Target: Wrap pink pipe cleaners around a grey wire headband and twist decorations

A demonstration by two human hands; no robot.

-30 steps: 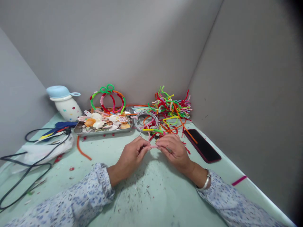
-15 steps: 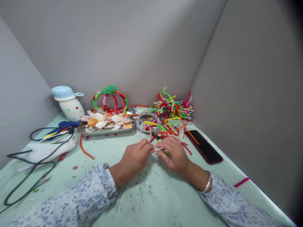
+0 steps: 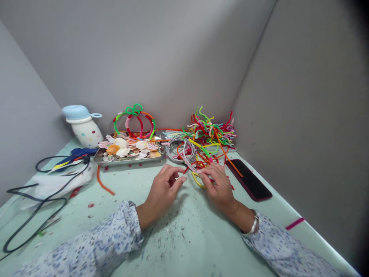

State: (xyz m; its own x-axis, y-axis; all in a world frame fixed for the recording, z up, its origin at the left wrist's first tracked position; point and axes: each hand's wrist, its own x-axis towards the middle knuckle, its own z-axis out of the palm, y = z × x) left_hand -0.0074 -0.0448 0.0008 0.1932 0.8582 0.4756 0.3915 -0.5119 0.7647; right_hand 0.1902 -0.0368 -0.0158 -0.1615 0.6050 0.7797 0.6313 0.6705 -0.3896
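Note:
My right hand (image 3: pixel 216 187) pinches a pale pink pipe cleaner (image 3: pixel 189 163) between thumb and fingertips. The pipe cleaner's free end points up and left, over the wire coil. My left hand (image 3: pixel 165 192) is just left of it, thumb and forefinger apart with nothing between them. Behind the right fingers is a yellow and green fuzzy length (image 3: pixel 201 147) with a pink end; whether it joins the held piece I cannot tell. A yellow loop (image 3: pixel 197 181), like a scissor handle, lies partly hidden by the right hand.
A coil of grey wire (image 3: pixel 170 153) lies beyond my hands, beside a metal tray (image 3: pixel 129 162) of shells. Pipe-cleaner rings (image 3: pixel 127 122) stand behind it. A pile of pipe cleaners (image 3: pixel 211 130), a phone (image 3: pixel 250 182), a bottle (image 3: pixel 86 132) and a black cable (image 3: pixel 21 227) surround the area.
My left hand has let go of the pink pipe cleaner, and its fingers have parted. The pink strand has swung up and left, while my right hand still grips it.

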